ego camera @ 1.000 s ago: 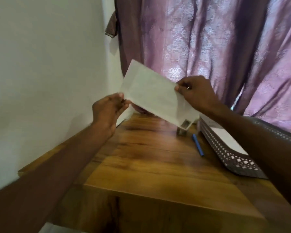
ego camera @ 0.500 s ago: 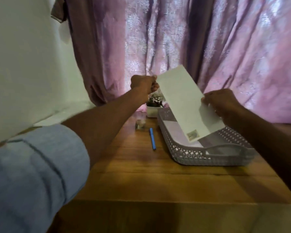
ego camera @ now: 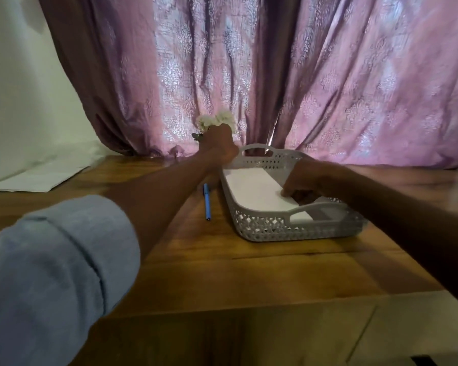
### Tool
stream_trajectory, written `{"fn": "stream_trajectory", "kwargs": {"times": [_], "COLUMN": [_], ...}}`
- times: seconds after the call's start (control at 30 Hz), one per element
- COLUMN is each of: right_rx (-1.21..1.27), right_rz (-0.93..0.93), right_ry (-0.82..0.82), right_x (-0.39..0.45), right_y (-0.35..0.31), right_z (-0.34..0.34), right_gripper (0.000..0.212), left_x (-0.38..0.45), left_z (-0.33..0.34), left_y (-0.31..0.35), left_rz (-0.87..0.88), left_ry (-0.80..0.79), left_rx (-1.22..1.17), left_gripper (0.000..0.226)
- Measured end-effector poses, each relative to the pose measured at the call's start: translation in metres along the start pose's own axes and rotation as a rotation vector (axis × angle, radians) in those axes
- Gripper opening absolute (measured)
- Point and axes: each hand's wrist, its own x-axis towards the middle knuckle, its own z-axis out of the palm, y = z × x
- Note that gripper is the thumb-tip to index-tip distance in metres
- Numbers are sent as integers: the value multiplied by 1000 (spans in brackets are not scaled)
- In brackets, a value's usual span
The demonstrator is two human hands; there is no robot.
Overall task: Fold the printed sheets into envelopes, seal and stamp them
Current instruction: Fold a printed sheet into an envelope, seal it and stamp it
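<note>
A white envelope (ego camera: 254, 188) lies flat inside the grey perforated basket (ego camera: 275, 229) on the wooden table. My right hand (ego camera: 306, 178) reaches into the basket from the right, and its curled fingertips hold the envelope's right edge. My left hand (ego camera: 218, 145) hovers at the basket's far left corner, just past the envelope's far end. I see only the back of it, so its fingers are hidden. Another white piece shows through the basket's near handle opening.
A blue pen (ego camera: 206, 202) lies on the table (ego camera: 222, 273) just left of the basket. White flowers (ego camera: 216, 120) stand behind my left hand. Loose white sheets (ego camera: 37, 175) lie at the far left by the wall. A purple curtain (ego camera: 328, 88) hangs behind.
The envelope was held up in the air between both hands; it has come down and now lies in the basket. Both hands dropped with it and the view swung right.
</note>
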Motion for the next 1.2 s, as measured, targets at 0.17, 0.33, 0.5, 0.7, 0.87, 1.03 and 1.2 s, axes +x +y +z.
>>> {"fn": "stream_trajectory", "kwargs": {"times": [0.17, 0.33, 0.5, 0.7, 0.87, 1.03, 1.2], "right_rx": [-190, -234, -249, -274, -457, -142, 26], "right_rz": [-64, -32, 67, 119, -319, -626, -568], "right_ry": [10, -41, -127, -148, 380, 643, 473], "right_x": [-2, -4, 4, -1, -30, -61, -55], "right_y": [-5, -24, -37, -37, -71, -134, -177], "right_z": [4, 10, 12, 5, 5, 62, 130], "right_gripper": [25, 25, 20, 24, 13, 27, 17], "left_x": [-26, -46, -49, -50, -46, -55, -89], "left_z": [5, -2, 5, 7, -11, -45, -81], "left_y": [-25, -50, -51, -54, -67, -119, -213], "left_rz": [-62, 49, 31, 95, 149, 191, 135], "left_ry": [138, 144, 108, 128, 261, 246, -17], "left_rx": [-182, -340, -497, -512, -433, -126, 113], "left_gripper": [18, 26, 11, 13, 10, 15, 52]}}
